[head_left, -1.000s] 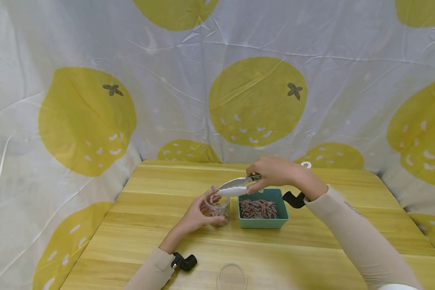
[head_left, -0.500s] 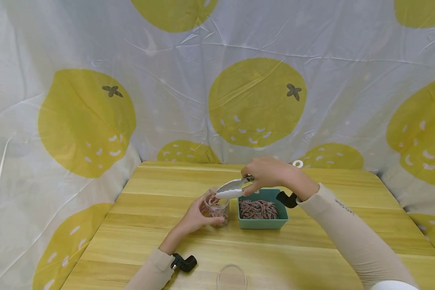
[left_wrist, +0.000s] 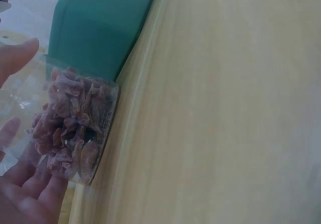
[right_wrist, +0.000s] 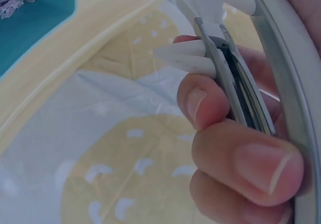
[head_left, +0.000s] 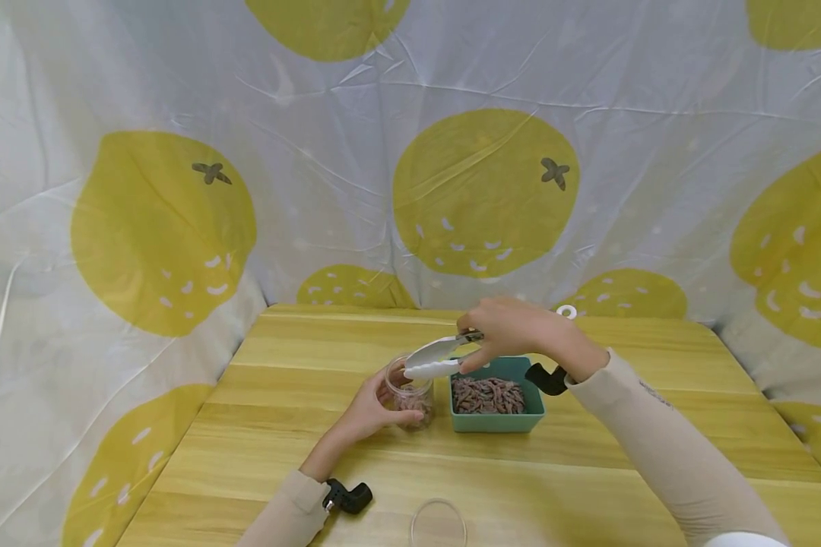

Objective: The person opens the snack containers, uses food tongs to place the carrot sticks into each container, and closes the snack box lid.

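Observation:
My left hand [head_left: 368, 410] holds a clear jar [head_left: 416, 396] upright on the table, thumb at its near side and fingers round its left. Brown, dusty dried strips [left_wrist: 72, 126] fill the jar's lower part in the left wrist view. My right hand [head_left: 513, 328] grips metal tongs with white tips [head_left: 432, 363], which sit over the jar's mouth with their arms parted. No strip shows between the tips. In the right wrist view, fingers curl round the tongs' metal arms [right_wrist: 296, 83]. Just right of the jar stands a teal tub [head_left: 498, 424] of similar strips [head_left: 487, 396].
A thin clear ring or round lid [head_left: 438, 501] lies near the table's front edge. The wooden table [head_left: 280, 395] ends at a lemon-print curtain [head_left: 342, 190] behind and at the sides. Black wrist cameras [head_left: 347, 497] stick out from both sleeves.
The tongs moved left and down to the jar's mouth, and the strips at their tips have left them. Their tips now stand wider apart. The left hand and jar stay put.

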`<action>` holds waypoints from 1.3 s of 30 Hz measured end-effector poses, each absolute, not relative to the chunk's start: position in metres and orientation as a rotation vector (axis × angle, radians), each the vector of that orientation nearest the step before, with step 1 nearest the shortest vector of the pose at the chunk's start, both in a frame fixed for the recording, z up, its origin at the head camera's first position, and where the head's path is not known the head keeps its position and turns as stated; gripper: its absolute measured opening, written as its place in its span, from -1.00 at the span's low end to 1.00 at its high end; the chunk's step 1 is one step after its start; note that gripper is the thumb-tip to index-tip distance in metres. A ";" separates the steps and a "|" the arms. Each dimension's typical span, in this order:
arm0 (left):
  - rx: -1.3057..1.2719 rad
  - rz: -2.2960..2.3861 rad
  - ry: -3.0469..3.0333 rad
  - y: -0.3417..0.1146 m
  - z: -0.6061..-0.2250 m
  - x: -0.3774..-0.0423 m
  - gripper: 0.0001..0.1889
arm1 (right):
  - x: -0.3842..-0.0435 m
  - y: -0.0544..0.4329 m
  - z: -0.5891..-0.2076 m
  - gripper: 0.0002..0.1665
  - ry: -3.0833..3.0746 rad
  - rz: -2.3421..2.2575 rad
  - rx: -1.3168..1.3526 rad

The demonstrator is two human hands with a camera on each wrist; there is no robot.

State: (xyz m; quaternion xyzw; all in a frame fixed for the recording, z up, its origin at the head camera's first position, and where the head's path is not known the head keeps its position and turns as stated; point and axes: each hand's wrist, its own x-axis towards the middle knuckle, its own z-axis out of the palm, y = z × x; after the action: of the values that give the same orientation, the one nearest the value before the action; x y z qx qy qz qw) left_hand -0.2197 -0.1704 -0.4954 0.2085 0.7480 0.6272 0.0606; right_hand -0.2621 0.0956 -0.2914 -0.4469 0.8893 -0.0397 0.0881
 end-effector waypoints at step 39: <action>0.693 1.915 2.222 -0.170 -0.499 -0.223 -0.13 | -0.265 0.174 -0.368 -0.24 2.670 -0.101 -1.115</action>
State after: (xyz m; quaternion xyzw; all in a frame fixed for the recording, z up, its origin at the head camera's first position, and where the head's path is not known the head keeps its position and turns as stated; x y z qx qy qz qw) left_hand -0.2226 -0.1696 -0.4990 0.2294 0.7356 0.6342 0.0638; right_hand -0.2653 0.1737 -0.3678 -0.3822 0.9152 -0.0347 0.1230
